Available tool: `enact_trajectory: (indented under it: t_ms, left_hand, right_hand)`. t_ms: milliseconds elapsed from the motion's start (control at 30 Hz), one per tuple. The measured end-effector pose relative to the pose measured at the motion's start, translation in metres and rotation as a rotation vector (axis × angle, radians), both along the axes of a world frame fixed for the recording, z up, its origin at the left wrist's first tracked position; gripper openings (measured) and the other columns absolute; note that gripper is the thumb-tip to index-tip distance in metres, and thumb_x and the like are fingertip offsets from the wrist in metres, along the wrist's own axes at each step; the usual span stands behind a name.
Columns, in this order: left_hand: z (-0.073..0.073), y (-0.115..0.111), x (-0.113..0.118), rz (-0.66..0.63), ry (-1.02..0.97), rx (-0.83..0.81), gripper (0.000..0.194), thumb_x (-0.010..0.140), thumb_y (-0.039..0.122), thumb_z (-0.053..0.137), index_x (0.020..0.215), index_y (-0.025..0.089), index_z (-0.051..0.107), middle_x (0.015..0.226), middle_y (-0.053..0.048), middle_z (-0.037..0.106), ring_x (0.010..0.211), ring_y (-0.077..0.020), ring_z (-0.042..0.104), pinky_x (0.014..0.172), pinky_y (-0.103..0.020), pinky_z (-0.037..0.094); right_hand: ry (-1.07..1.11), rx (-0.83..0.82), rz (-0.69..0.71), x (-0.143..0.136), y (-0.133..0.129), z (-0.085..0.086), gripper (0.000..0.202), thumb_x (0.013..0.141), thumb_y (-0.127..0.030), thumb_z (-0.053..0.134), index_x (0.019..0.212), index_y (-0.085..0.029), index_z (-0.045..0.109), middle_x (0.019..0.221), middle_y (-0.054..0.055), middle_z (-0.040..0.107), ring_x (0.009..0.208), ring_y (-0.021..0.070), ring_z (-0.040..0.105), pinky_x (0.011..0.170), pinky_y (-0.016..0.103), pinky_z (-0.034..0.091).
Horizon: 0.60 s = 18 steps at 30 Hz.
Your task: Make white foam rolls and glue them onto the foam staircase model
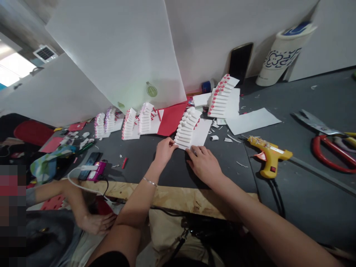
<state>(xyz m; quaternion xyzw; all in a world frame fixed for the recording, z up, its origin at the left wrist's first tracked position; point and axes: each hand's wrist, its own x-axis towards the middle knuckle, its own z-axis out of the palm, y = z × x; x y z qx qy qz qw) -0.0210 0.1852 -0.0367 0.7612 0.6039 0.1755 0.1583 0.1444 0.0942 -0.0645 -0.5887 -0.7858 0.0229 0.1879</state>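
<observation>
The row of white sticks (187, 129) is on the bench (230, 163), mid-frame. The left hand (164, 151) pinches its bottom left corner. The right hand (205, 163), a bit spread, touches its bottom right.

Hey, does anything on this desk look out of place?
Yes: curled white scraps litter the dark grey tabletop left of the yellow plastic glue gun, looking untidy. Whitish bits, perhaps dried glue, cling to the gun's front.

Lane open on the worktop (226, 172) between right hand (205, 162) and yellow glue gun (269, 158), bar thin scraps (241, 164). Balloon-printed white panel (133, 48) walls off the back; tumbler (280, 61) and phone (240, 61) stand back right.
</observation>
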Motion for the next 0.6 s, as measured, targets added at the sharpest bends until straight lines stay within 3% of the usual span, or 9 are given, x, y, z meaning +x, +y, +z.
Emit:
enact_trajectory:
  t_ms: [167,600]
  left_hand:
    - [-0.007,-0.006,-0.004,-0.008,0.004,0.047,0.003,0.08,0.02,0.062,0.081,0.019,0.064,0.079,-0.003,0.068,0.071,-0.0161,0.062,0.072,-0.028,0.047]
    - [-0.006,-0.004,0.007,0.06,-0.025,0.043,0.007,0.078,0.017,0.062,0.072,0.019,0.059,0.073,-0.001,0.064,0.067,-0.0154,0.06,0.07,-0.028,0.047]
  right_hand:
    - [-0.001,0.008,-0.007,0.0,0.0,0.0,0.037,0.092,-0.025,0.049,0.127,-0.015,0.057,0.125,0.016,0.059,0.106,0.0281,0.05,0.087,0.04,0.041]
    - [0.005,-0.026,-0.004,-0.001,-0.001,0.002,0.039,0.092,-0.025,0.047,0.129,-0.016,0.056,0.126,0.016,0.058,0.107,0.0293,0.05,0.088,0.042,0.042]
